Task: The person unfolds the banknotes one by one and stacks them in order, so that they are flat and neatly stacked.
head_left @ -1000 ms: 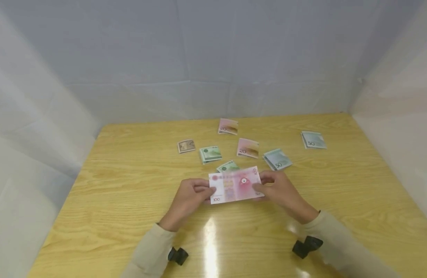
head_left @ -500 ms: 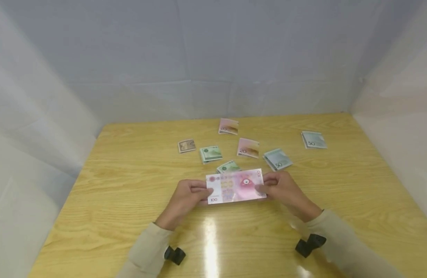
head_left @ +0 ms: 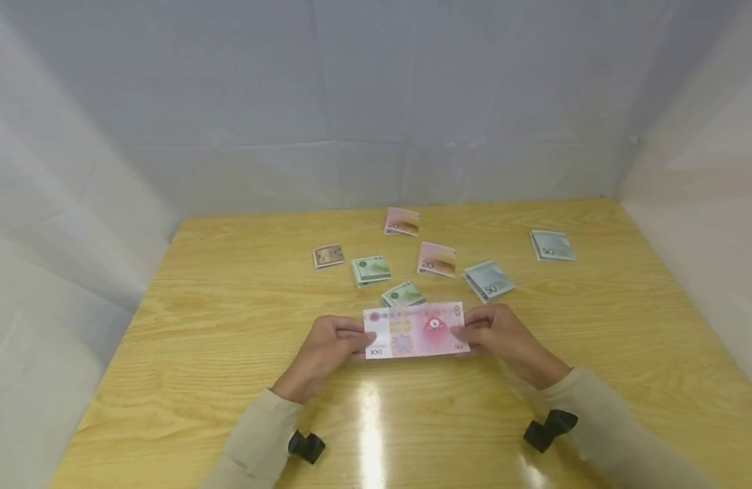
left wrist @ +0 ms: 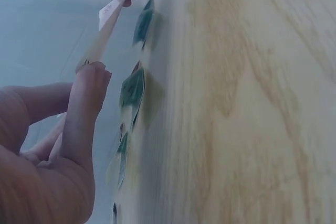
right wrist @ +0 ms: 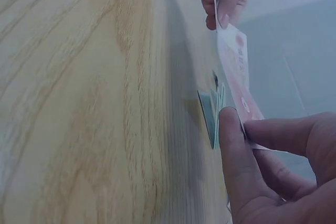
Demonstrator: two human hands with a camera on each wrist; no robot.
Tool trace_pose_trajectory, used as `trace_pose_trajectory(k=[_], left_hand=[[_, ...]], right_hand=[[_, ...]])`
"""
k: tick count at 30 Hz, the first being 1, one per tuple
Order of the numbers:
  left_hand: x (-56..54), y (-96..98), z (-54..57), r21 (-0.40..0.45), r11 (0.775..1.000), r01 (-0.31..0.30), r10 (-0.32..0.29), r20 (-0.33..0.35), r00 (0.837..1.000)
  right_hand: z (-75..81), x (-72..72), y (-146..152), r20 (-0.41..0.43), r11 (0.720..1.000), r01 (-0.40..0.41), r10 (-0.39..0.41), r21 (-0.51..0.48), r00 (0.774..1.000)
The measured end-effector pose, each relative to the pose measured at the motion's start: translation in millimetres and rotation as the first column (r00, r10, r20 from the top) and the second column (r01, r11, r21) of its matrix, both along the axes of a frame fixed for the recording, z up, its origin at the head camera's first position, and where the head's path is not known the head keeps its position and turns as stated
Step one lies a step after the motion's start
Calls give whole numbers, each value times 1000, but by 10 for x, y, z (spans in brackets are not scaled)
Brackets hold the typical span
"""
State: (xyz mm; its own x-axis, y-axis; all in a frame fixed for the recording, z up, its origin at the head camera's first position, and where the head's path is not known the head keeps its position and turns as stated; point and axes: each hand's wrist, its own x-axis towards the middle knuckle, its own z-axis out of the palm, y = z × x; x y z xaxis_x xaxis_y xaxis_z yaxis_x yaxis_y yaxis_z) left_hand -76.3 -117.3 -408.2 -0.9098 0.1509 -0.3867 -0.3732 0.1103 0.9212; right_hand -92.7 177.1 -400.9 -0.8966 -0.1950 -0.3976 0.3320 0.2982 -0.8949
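A pink 100 banknote (head_left: 412, 333) is stretched out flat between both hands, raised over the near middle of the table. My left hand (head_left: 329, 350) pinches its left end, thumb on top and fingers beneath. At the other end, my right hand (head_left: 504, 339) pinches it the same way. Both wrist views show the banknote (right wrist: 233, 66) held clear of the wood. Just behind it lies a folded green banknote (head_left: 403, 295), its lower edge overlapped by the pink one in the head view.
Behind the hands lie a folded brown note (head_left: 329, 256), another green note (head_left: 371, 270), two folded 20 notes (head_left: 437, 259) and two folded 50 notes (head_left: 489, 280) on the wooden table (head_left: 217, 339). Pale sheeting (head_left: 376, 102) walls the back and sides.
The pink banknote has come level and tilted slightly toward the table, its top edge lower. Both hands have spread a little apart, still pinching its ends. The folded notes have stayed put.
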Motion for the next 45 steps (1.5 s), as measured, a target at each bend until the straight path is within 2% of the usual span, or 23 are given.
trace_pose_trajectory(k=[6, 11, 17, 23, 30, 35, 38, 45], left_hand=[[19, -1, -7, -64, 997, 45, -47, -21, 999], [32, -1, -14, -178, 979, 98, -106, -36, 994], [18, 10, -8, -296, 942, 156, -174, -36, 984], [-5, 26, -8, -396, 902, 171, -214, -68, 974], [-3, 42, -18, -536, 829, 157, -236, -82, 968], [-5, 38, -20, -580, 797, 168, -274, -100, 957], [-10, 26, -27, -592, 787, 175, -289, -102, 952], [-11, 11, -41, -589, 787, 183, -289, -89, 953]], right_hand=[[-34, 19, 4, -4, 997, -15, 15, 69, 1000], [-83, 32, -15, -23, 984, -50, 55, 170, 998], [-115, 44, -58, -71, 956, -87, 111, 281, 991], [-166, 20, -55, -104, 940, -113, 154, 323, 983], [-186, 17, -57, -80, 931, -131, 168, 341, 983], [-159, 21, -51, -80, 927, -139, 177, 349, 981], [-157, 14, -44, -86, 925, -139, 180, 354, 980], [-173, 16, -30, -104, 926, -127, 174, 357, 979]])
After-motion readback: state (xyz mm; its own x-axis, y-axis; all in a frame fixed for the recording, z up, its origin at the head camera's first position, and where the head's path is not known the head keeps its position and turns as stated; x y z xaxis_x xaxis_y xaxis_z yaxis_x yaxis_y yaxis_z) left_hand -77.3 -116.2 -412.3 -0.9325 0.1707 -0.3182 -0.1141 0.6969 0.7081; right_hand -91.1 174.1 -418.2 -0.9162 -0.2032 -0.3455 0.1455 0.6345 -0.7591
